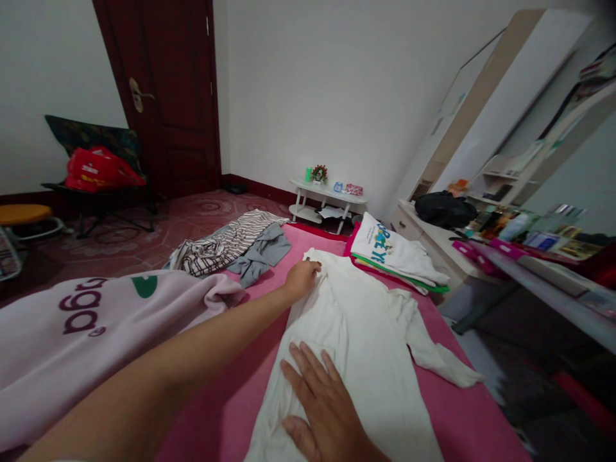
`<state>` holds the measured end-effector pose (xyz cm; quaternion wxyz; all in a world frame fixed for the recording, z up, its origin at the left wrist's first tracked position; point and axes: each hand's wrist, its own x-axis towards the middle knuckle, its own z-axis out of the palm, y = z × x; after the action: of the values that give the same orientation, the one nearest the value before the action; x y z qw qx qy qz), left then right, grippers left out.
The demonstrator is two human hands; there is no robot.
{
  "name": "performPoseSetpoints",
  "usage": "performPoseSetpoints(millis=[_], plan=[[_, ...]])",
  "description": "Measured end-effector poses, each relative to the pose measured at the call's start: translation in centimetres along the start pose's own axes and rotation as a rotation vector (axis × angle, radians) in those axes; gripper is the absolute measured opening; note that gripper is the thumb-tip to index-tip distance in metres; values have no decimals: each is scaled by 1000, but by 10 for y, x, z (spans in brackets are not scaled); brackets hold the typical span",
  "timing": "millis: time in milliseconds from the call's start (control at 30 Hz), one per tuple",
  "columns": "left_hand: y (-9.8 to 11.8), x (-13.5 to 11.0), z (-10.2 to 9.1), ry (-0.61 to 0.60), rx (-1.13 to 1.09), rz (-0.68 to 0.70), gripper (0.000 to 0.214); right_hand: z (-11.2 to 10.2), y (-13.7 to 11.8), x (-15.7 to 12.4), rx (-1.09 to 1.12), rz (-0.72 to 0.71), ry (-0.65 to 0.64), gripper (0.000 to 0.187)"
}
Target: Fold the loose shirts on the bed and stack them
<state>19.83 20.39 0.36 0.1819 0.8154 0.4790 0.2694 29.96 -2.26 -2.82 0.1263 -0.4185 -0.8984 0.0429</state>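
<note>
A white long-sleeved shirt point(370, 321) lies spread on the pink bed cover point(226, 378), one sleeve stretched out to the right. At the far left edge of the shirt, near its shoulder, my left hand point(303, 278) has its fingers curled on the fabric. My right hand point(325, 401) rests flat on the near left part of the shirt, fingers spread, where the cloth is folded over and wrinkled. Left of my arm is a pale pink garment point(144, 321) with purple letters and a green patch.
Striped and grey clothes point(231, 244) lie in a heap at the far left. A folded stack topped by a white printed shirt point(389, 250) sits at the far right. Beyond stand a small white table point(327, 190), a cluttered dresser point(433, 244) and a chair with a red bag point(101, 170).
</note>
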Motion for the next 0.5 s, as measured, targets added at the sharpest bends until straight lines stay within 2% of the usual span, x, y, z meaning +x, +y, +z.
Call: performPoseSetpoints(millis=[167, 333, 500], plan=[[-5, 47, 16, 3, -40, -79, 30, 9, 9, 1, -18, -12, 8, 70], [-9, 70, 30, -73, -116, -179, 17, 12, 13, 1, -9, 10, -21, 70], [-21, 87, 32, -130, -321, -307, 29, 13, 14, 1, 9, 6, -13, 72]])
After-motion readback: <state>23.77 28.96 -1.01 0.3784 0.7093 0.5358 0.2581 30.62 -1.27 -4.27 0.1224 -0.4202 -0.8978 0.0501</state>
